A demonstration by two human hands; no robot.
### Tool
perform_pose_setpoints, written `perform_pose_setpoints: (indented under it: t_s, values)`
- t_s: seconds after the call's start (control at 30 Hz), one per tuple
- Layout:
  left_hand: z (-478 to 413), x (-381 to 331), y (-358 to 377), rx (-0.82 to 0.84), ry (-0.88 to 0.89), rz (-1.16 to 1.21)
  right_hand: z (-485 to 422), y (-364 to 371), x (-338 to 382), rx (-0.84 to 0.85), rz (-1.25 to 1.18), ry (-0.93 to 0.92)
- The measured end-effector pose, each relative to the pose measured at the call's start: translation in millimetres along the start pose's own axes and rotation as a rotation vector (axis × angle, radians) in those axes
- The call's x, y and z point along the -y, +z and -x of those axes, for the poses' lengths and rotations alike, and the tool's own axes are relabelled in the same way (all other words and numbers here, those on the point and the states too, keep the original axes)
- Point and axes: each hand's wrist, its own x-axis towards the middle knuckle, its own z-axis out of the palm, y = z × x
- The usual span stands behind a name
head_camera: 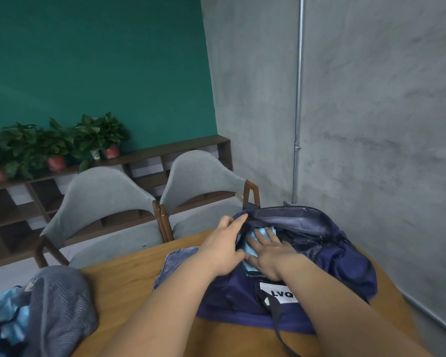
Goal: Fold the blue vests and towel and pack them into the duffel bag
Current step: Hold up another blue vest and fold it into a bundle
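Inside limp navy duffel bag (340, 256), flat right hand (271, 256) presses folded cloth (260, 233); left hand (223, 249) flat beside

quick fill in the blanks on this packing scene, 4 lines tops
1. The top of the navy duffel bag is ____.
2. The ____ hand lies flat on the light blue cloth inside it.
3. Behind the wooden table stand ____ grey chairs.
4. The grey towel lies to the ____ of the bag.

Missing words: open; right; two; left
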Motion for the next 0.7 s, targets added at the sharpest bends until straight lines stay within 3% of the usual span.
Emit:
perform_pose_setpoints:
  t_s: [0.4,0.7]
  values:
    - [71.8,-7.6,-28.9,-0.069,-0.095,-0.183,77.5,-46.4,44.7,-0.095,0.066,-0.046]
    - [163.8,31.6,-43.5,-0.14,-0.288,-0.289,110.3,-45.2,148.9,-0.203,0.11,-0.239]
